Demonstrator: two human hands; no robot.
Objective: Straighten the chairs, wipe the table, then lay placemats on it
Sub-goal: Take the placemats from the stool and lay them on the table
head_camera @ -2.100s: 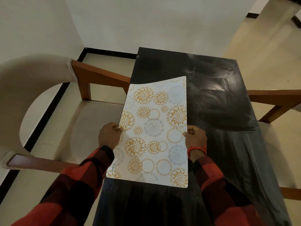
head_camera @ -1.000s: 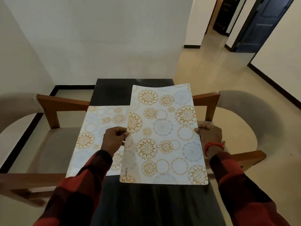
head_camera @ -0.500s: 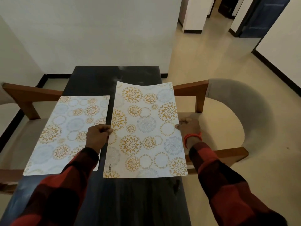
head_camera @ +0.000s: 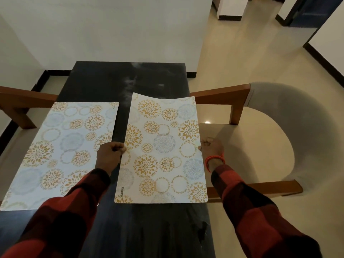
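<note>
On the far left a wooden chair (head_camera: 20, 107) is sitting beside the black table (head_camera: 130, 81); its seat is tucked partly under the table's left edge. A first placemat (head_camera: 55, 151) is lying flat on the left part of the table; it is white with gold and blue-grey flower circles, and its left side is hanging a little over the table's edge. Next to it the left hand (head_camera: 109, 155) is holding the left edge of a second placemat (head_camera: 163, 149); the fingers are curling round that edge, pinching it tight. This second placemat is sitting over the right part of the table, just beside the first one, with a dark strip of table showing between them; its far edge is bending up a little, and its right side is reaching past the table's edge; the word KUBER is showing near its close left corner. The right hand (head_camera: 211, 148) is pinching the right edge of the same placemat with curled fingers; a red bracelet (head_camera: 214, 159) is sitting on that wrist. Both sleeves are red and black checks. On the right another chair (head_camera: 270, 136) with a round grey back is standing on the shiny cream floor (head_camera: 242, 53).
</note>
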